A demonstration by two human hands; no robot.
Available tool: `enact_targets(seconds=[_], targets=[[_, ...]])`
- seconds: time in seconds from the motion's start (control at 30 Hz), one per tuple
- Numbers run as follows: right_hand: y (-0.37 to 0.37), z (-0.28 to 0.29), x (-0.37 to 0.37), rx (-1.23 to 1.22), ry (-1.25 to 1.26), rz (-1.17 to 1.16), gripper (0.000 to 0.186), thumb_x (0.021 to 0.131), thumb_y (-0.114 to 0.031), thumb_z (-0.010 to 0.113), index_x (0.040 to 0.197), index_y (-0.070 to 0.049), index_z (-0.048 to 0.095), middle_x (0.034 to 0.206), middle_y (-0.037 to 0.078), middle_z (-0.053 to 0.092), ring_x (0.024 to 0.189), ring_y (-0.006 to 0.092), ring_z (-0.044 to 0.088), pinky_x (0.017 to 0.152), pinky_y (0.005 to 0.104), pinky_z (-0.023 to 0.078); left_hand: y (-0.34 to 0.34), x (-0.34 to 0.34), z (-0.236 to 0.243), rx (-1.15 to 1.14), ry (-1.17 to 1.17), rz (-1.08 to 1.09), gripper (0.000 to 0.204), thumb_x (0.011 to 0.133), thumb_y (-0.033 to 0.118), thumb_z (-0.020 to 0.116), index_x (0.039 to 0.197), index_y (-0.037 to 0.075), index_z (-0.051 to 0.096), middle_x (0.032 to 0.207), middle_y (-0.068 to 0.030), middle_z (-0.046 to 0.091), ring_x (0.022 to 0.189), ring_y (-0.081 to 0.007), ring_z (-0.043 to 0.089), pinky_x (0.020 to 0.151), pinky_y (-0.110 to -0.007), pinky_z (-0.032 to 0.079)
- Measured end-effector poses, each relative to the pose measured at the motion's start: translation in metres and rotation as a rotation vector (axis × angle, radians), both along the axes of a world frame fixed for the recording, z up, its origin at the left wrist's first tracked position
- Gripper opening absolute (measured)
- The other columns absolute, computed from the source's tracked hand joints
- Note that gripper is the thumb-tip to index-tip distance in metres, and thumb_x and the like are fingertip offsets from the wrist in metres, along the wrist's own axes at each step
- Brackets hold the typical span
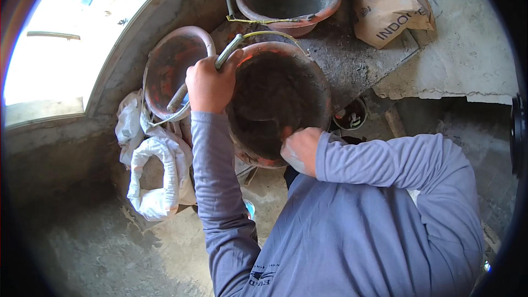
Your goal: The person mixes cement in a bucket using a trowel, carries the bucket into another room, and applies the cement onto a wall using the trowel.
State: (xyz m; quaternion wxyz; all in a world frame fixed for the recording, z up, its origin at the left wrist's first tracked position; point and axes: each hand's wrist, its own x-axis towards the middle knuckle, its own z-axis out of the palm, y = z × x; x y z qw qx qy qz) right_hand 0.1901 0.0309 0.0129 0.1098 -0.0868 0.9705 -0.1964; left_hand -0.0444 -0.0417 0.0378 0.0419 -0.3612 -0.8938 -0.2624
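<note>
A round, dirty reddish bucket [275, 48] with dark grey mix inside sits in front of me. My left hand [210, 85] is closed around the sleeved grip of its wire handle [229, 52], at the bucket's left rim. Over the near right rim, my right hand [302, 150] is closed, with a small orange bit showing at its fingers. What it holds is mostly hidden in the shadowed bucket. The dark mix [269, 102] lies low and to the left of that hand.
A second bucket [201, 36] stands close on the left, and a wide basin-like bucket [330, 5] at the back. A torn brown paper sack [379, 14] lies back right. White woven sacks [170, 170] sit at left, below a bright opening [49, 60]. A small container [360, 118] stands right.
</note>
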Motion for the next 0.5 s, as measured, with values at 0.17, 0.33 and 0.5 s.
enact_targets(seconds=[0.17,0.33,0.5], targets=[[0.040,0.002,0.031,0.203,-0.091,0.112,0.036,0.088,-0.016,0.057,0.112,0.009,0.066,0.075,0.016,0.071,0.067,0.0290,0.072,0.055,0.0423,0.056,-0.021,-0.009,-0.002,0.021,-0.030,0.073,0.057,0.085,0.049,0.076,0.066,-0.004,0.067,0.060,-0.0252,0.059,0.057,-0.0423,0.064,0.058,-0.048,0.048],[0.067,0.041,0.037,0.342,-0.020,-0.020,0.043,0.090,-0.019,0.059,0.125,0.006,0.062,0.074,0.015,0.069,0.064,0.0274,0.070,0.052,0.0409,0.053,-0.019,-0.001,-0.002,0.004,-0.040,0.117,0.060,0.086,0.053,0.075,0.069,-0.004,0.068,0.061,-0.0251,0.060,0.059,-0.0428,0.064,0.061,-0.049,0.049],[0.061,-0.008,0.049,0.208,0.018,-0.167,0.043,0.092,-0.026,0.063,0.126,0.000,0.063,0.077,0.016,0.068,0.065,0.0319,0.069,0.056,0.0433,0.053,-0.014,0.007,0.001,-0.003,-0.008,0.130,0.061,0.085,0.054,0.075,0.069,-0.005,0.067,0.061,-0.0252,0.060,0.061,-0.0436,0.064,0.062,-0.048,0.049]])
